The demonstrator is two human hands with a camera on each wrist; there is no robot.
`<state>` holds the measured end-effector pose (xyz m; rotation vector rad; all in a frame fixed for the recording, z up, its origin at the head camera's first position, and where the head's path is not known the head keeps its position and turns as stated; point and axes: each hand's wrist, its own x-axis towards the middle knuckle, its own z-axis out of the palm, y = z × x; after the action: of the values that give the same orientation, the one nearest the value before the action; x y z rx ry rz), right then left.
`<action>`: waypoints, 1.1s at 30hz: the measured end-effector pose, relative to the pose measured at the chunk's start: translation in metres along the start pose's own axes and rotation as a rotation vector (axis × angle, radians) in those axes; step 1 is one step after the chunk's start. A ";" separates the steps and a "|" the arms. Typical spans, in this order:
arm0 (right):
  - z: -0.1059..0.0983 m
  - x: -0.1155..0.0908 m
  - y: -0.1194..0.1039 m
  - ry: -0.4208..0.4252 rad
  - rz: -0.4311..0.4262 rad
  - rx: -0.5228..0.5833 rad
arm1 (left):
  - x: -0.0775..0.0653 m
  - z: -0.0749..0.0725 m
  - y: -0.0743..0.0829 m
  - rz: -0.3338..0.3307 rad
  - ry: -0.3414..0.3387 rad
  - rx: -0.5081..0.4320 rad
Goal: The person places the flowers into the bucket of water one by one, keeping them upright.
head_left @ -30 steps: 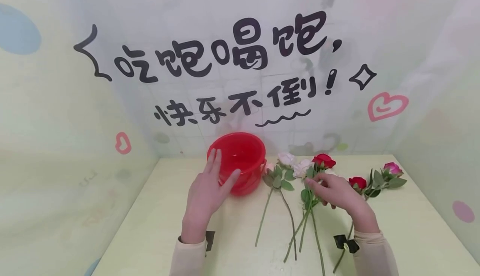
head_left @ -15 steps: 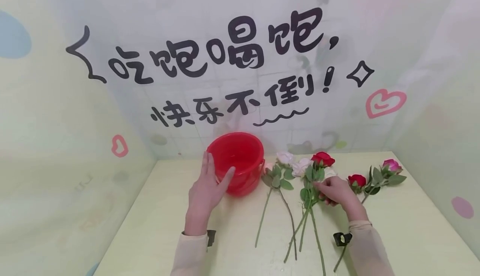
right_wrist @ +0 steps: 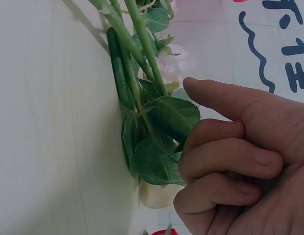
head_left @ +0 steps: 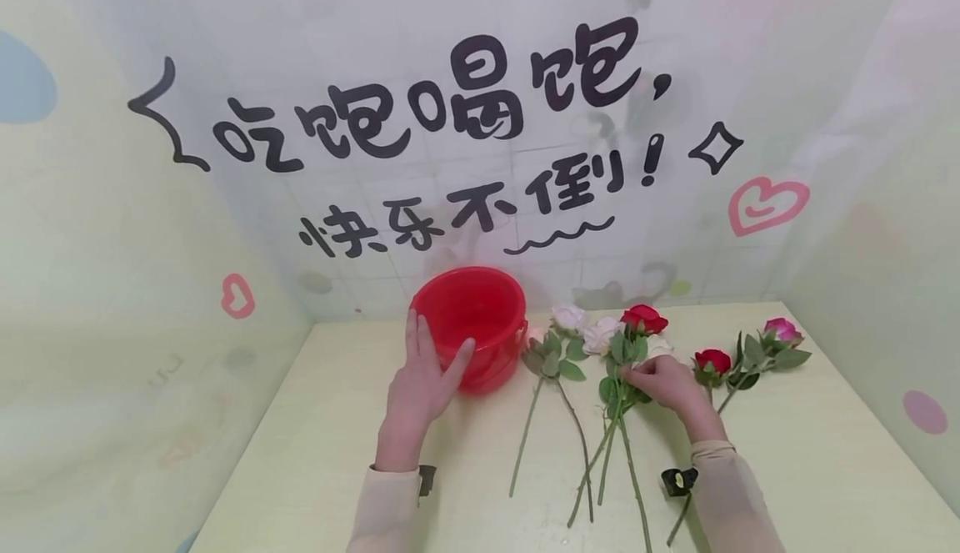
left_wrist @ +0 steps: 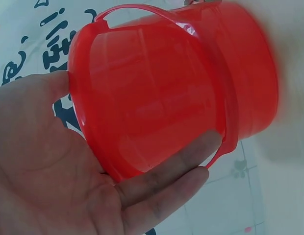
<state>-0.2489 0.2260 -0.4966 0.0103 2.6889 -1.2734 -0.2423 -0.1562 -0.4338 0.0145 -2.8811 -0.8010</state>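
A red bucket (head_left: 483,365) stands at the back of the table, its mouth tilted toward me in the head view. My left hand (head_left: 415,394) rests on its left side; in the left wrist view the thumb is at the rim and straight fingers (left_wrist: 162,191) lie along the wall by the handle. My right hand (head_left: 663,386) is low over a cluster of artificial roses. Its fingers are curled, with the thumb tip beside a green stem (right_wrist: 149,49) and the knuckles against a leaf (right_wrist: 174,117). No stem shows between thumb and fingers.
Pale pink roses (head_left: 570,318) and a red rose (head_left: 643,319) lie between bucket and right hand, stems toward me. Farther right are another red rose (head_left: 712,361) and a magenta rose (head_left: 782,332). A printed wall covering (head_left: 480,119) closes off the back.
My right hand has moved slightly left and down onto the leaves and stems, its fingers curling. My left hand has shifted slightly along the bucket's left side, fingers still straight.
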 end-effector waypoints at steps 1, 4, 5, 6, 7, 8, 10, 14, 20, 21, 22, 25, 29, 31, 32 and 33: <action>0.001 0.001 0.000 0.009 -0.001 -0.007 | 0.000 0.001 0.000 0.000 -0.002 -0.008; 0.003 0.003 0.002 0.044 0.008 -0.023 | 0.001 0.001 -0.001 -0.005 -0.011 -0.031; 0.004 0.004 0.003 0.055 0.013 -0.025 | 0.001 0.002 -0.001 -0.006 -0.012 -0.039; 0.005 0.005 0.004 0.062 0.017 -0.024 | 0.000 0.002 -0.001 -0.011 -0.014 -0.042; 0.006 0.006 0.005 0.069 0.016 -0.024 | 0.000 0.002 0.000 -0.010 -0.014 -0.045; 0.007 0.006 0.007 0.073 0.015 -0.017 | -0.001 0.002 0.000 -0.010 -0.013 -0.049; 0.010 0.007 0.009 0.081 0.008 -0.008 | -0.002 0.003 0.000 -0.015 -0.010 -0.056; 0.016 0.006 0.013 0.099 -0.018 -0.004 | -0.003 0.006 -0.003 0.002 0.005 -0.094; 0.018 0.004 0.012 0.117 -0.012 -0.009 | -0.004 0.011 -0.007 -0.012 0.006 -0.132; 0.018 0.003 0.011 0.117 -0.011 -0.012 | -0.004 0.011 -0.008 -0.016 0.005 -0.132; 0.016 0.003 0.010 0.117 -0.010 -0.010 | -0.004 0.011 -0.008 -0.014 0.005 -0.132; 0.012 0.001 0.007 0.118 -0.001 0.006 | -0.005 0.010 -0.008 -0.005 0.004 -0.134; 0.005 -0.003 0.001 0.114 0.007 0.067 | -0.004 0.008 -0.008 0.002 0.004 -0.137; 0.000 -0.005 -0.004 0.112 0.005 0.121 | -0.003 0.007 -0.007 0.012 0.010 -0.138; -0.002 -0.005 -0.006 0.114 0.006 0.151 | -0.002 0.007 -0.006 0.016 0.012 -0.137; -0.004 -0.006 -0.009 0.121 -0.001 0.175 | -0.002 0.006 -0.005 0.024 0.016 -0.140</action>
<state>-0.2440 0.2239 -0.4861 0.1119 2.6654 -1.5520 -0.2417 -0.1570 -0.4418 -0.0302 -2.7979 -0.9918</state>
